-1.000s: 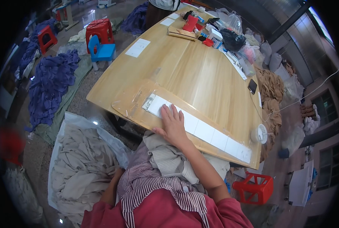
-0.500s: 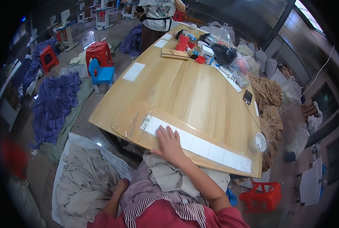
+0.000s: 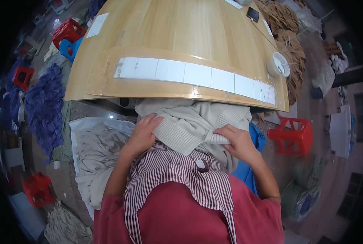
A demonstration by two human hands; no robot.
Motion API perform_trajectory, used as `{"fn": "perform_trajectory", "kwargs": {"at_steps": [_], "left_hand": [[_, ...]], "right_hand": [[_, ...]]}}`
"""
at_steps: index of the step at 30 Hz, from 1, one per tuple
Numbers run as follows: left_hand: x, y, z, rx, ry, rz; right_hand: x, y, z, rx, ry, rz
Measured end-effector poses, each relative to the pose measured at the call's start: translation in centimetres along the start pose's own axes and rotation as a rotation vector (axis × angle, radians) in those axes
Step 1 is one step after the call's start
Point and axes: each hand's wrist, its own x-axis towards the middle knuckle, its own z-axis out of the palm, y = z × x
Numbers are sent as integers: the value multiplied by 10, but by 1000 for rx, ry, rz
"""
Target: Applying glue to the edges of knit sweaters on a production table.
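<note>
Sweater (image 3: pixel 189 122), pale grey and ribbed, bunched at frame centre on the lap, just under the near edge of the wooden table (image 3: pixel 169 36). Gripped at its ribbed hem by left hand (image 3: pixel 142 134) and right hand (image 3: pixel 238 142), fingers curled closed on the knit. White paper strip (image 3: pixel 189 75) above; red stool (image 3: pixel 293 136) right; grey cloth heap (image 3: pixel 96 150) lower left.

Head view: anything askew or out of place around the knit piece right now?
Nothing damaged. Both hands, left hand and right hand, grip the beige knit garment in the lap. Garments lie heaped on the floor.
</note>
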Motion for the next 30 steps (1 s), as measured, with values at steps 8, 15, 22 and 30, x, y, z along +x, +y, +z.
{"fn": "perform_trajectory", "kwargs": {"at_steps": [8,15,22,30], "left_hand": [[4,31,-9,-118,36,25],[31,44,-33,-367,398,-117],[39,26,-13,-886,173,-200],[47,37,-23,-1379,357,24]], "right_hand": [[0,-28,-19,570,255,-38],[72,-145,-130,1276,514,-477],[109,-165,-212,1521,436,-826],[62,-173,-245,1622,616,-857]]}}
